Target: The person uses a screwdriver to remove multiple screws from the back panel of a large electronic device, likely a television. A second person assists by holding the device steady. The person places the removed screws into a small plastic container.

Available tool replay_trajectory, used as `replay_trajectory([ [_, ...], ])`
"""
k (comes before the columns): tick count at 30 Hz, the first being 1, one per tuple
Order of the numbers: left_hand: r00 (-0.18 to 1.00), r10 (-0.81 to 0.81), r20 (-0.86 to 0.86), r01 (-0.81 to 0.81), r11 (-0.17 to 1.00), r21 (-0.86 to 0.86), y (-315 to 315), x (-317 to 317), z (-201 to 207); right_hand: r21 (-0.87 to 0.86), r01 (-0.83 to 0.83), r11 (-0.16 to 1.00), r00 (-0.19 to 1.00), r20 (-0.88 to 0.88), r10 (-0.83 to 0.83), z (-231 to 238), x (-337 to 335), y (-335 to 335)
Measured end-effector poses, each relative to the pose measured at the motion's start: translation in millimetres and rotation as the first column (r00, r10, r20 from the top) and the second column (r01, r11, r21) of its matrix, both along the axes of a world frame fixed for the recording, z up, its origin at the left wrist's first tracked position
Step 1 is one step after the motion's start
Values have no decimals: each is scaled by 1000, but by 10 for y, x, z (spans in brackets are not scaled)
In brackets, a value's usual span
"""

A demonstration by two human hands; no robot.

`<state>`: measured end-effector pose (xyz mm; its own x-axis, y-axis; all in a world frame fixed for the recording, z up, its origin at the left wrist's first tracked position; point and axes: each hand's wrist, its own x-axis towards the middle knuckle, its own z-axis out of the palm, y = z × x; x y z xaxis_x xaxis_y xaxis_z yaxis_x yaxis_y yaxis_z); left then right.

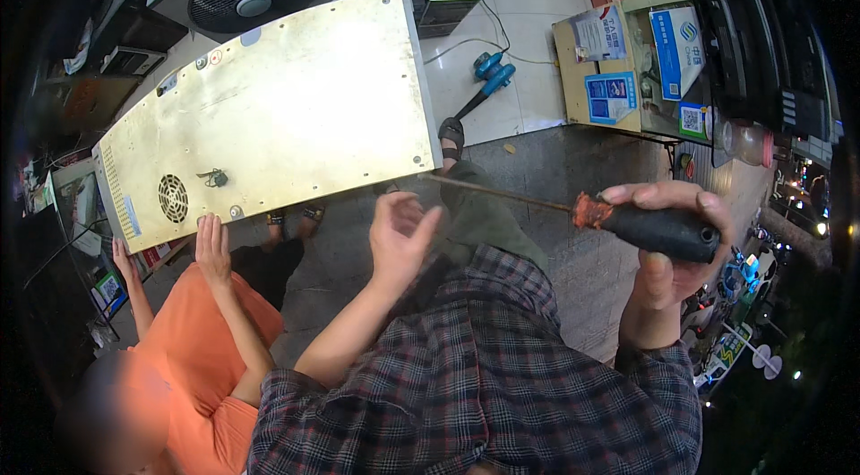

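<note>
Screwdriver [627, 217] — gripped in right hand [667, 247], shaft toward spread left hand [400, 238]

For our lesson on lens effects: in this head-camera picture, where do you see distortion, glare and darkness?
Head view: fisheye bends the metal panel edges, and the corners fall into black vignette; soft glare whitens the panel's middle; the right hand gripping the screwdriver is sharp, while the left hand is slightly soft; small lights glow at the dark right rim.
</note>
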<state>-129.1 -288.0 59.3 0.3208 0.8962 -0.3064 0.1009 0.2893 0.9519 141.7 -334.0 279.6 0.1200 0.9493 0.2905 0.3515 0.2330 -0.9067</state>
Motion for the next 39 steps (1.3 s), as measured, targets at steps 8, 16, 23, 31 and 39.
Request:
replay_trajectory([
  [8, 750, 249, -613, 258, 743, 618, 112, 385, -462, 82, 123, 989, 964, 226, -139, 201, 16, -27],
  [16, 629, 448, -636, 202, 695, 690, -99, 560, -509, 116, 84, 990, 979, 174, -103, -53, 361, 137],
  [23, 536, 483, -692, -40, 834, 551, -285, 894, -618, 182, 48, 982, 996, 67, -61, -436, 923, 16],
  [31, 503, 505, -702, -251, 862, 440, -155, 1191, -546, 207, 67, 976, 993, 80, -85, -384, 1289, -158],
  [39, 570, 554, -607, -254, 821, 512, -128, 1194, -662, 179, 8, 984, 999, 38, -15, -430, 1188, -50],
])
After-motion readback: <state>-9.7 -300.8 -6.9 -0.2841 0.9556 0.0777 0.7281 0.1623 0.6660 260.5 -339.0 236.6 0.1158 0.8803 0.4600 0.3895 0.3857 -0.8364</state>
